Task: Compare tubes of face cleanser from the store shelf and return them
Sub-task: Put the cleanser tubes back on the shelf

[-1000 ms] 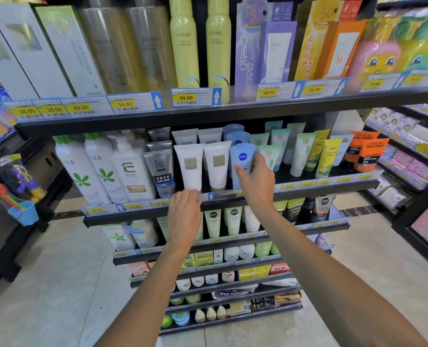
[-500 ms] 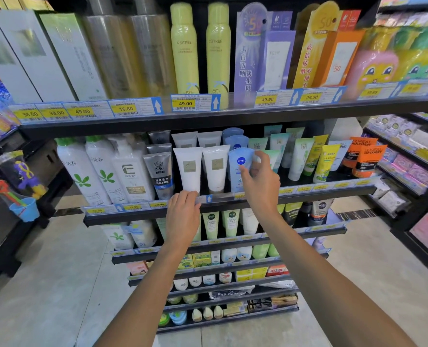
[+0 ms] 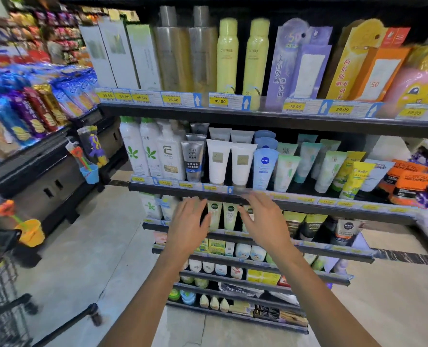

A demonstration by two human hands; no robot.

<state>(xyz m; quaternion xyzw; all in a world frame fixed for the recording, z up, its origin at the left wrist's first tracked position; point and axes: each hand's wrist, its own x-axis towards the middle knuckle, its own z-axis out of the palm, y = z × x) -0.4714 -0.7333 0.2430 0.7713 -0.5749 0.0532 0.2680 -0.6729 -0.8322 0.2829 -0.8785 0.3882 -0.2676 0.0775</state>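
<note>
Face cleanser tubes stand cap-down in a row on the second shelf point(image 3: 172, 189). Two white tubes point(image 3: 218, 161) point(image 3: 241, 163) are side by side, and a light blue Nivea tube point(image 3: 264, 169) stands just right of them, next to a pale green tube point(image 3: 285, 172). My left hand point(image 3: 187, 225) hovers below the shelf edge with its fingers straight and holds nothing. My right hand point(image 3: 264, 221) is beside it, fingers spread and empty, just under the Nivea tube. Neither hand touches a tube.
White pump bottles point(image 3: 149, 152) stand at the shelf's left end, orange tubes point(image 3: 411, 184) at the right. Yellow spray cans point(image 3: 228, 56) and boxes fill the top shelf. Lower shelves hold more tubes. A snack rack point(image 3: 32, 108) and a shopping cart point(image 3: 0, 291) are at the left.
My right hand has let go of the Nivea tube and dropped below the shelf edge. My left hand has come off the shelf rail and pulled back. The view has swung left.
</note>
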